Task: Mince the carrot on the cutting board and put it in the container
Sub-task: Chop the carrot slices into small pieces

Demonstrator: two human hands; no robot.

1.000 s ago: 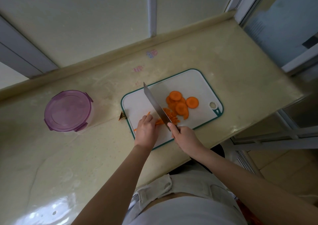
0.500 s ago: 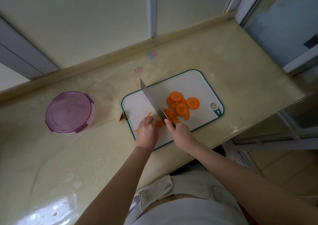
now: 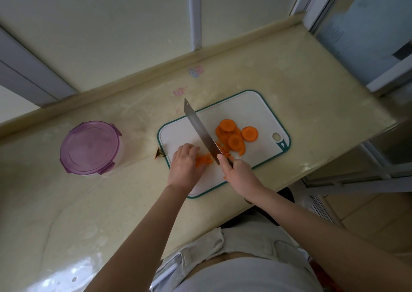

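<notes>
A white cutting board with a green rim lies on the counter. Round carrot slices are piled at its middle right. My right hand grips the handle of a long knife, whose blade slants up and left across the board. Left of the blade lie small chopped carrot pieces, and my left hand holds them down with curled fingers. The round container, with a purple lid clipped on it, stands on the counter to the board's left.
A pale yellow counter runs below a window, its front edge close to my body. A small dark carrot scrap lies at the board's left edge. Faded stickers mark the counter behind the board.
The knife rose and came back down beside the chopped pieces. My left hand shifted slightly along the carrot pieces. The slices and the container stayed put.
</notes>
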